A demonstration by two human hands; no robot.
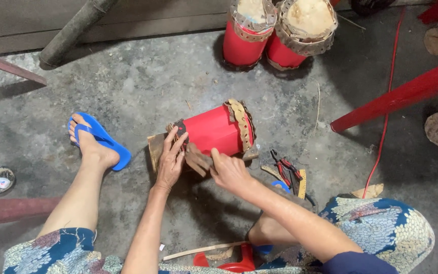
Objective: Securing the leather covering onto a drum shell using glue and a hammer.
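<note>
As both hands meet at frame centre, the left hand lies flat, fingers spread, on the near end of a red drum lying sideways on the concrete floor, just beyond them. The right hand pinches a brown leather strip. Pliers lie right; two upright red drums stand at the top.
</note>
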